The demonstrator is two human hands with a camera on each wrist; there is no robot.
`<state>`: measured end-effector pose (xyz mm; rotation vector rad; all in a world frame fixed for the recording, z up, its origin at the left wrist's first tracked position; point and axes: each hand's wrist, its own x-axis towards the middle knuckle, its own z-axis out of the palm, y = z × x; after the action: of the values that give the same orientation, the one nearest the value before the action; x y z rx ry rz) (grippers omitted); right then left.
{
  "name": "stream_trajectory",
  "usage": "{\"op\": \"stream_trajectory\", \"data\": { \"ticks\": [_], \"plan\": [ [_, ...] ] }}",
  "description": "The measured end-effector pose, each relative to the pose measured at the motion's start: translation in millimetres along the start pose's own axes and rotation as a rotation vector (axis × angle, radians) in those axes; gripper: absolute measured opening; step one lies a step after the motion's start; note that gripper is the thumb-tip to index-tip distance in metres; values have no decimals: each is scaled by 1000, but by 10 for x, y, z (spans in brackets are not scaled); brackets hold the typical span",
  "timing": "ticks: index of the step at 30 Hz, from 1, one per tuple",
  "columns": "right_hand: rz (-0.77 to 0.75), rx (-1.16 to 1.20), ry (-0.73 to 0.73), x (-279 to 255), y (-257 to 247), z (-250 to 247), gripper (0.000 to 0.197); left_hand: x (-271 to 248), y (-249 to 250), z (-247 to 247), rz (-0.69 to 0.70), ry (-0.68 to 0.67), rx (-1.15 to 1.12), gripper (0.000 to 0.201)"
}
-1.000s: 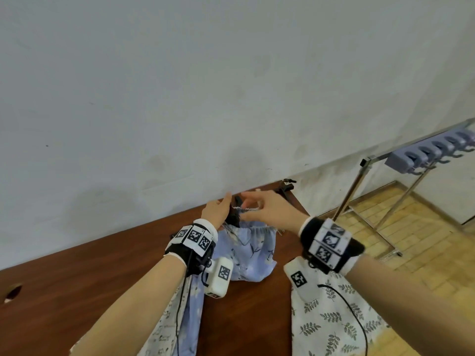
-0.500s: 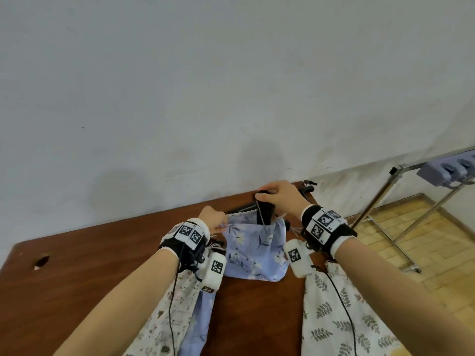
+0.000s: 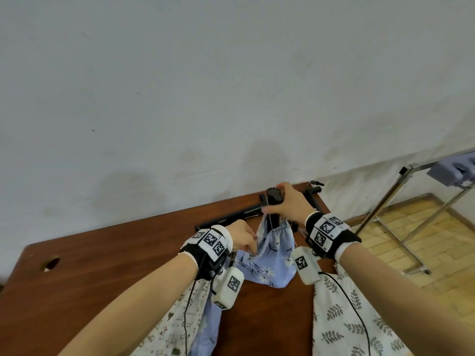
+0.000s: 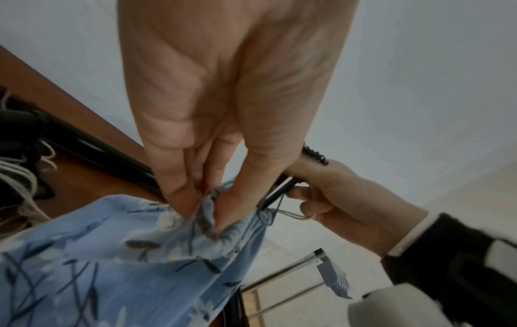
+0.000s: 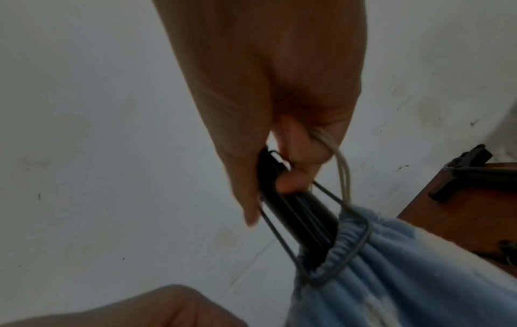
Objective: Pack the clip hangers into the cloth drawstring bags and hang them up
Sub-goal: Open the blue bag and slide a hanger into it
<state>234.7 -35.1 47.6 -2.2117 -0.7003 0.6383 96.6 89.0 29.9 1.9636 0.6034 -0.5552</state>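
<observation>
A blue floral drawstring bag [image 3: 270, 255] hangs a little above the brown table [image 3: 115, 253], its gathered mouth upward. A black clip hanger [image 3: 273, 199] stands upright with its lower end inside that mouth. My right hand [image 3: 272, 201] grips the hanger's top, and in the right wrist view it also holds the pale drawstring cord [image 5: 342, 172] beside the hanger [image 5: 291, 212]. My left hand [image 3: 253, 246] pinches the bag's rim on the left side; the left wrist view shows its fingertips [image 4: 181, 203] closed on the blue cloth [image 4: 112, 254].
More black hangers [image 3: 231, 214] lie along the table's back edge by the wall. A leaf-print bag [image 3: 347, 317] and a white patterned bag [image 3: 180, 317] lie near me. A metal rack [image 3: 385, 201] with lavender hooks [image 3: 452, 170] stands on the right.
My right hand has brought a black hanger to the bag's mouth and raised it upright, lifting the bag. My left hand has slid down to the rim's left side.
</observation>
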Motion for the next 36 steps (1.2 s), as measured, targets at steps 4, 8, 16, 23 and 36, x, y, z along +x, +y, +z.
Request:
{"op": "stream_trajectory", "data": {
  "ticks": [4,8,16,23,36],
  "plan": [
    [-15,-119,-70,14,34,24,62,67,18,48,-53,30,226,36],
    [-8,-8,40,-31,36,55,42,104,56,139,-83,102,612,19],
    [131,128,17,-27,-79,-61,29,143,159,291,50,94,742,8],
    [137,126,226,-114,215,167,70,171,288,92,44,123,-63,24],
    [-34,19,82,-382,182,217,40,94,173,-200,-36,170,-483,15]
  ]
}}
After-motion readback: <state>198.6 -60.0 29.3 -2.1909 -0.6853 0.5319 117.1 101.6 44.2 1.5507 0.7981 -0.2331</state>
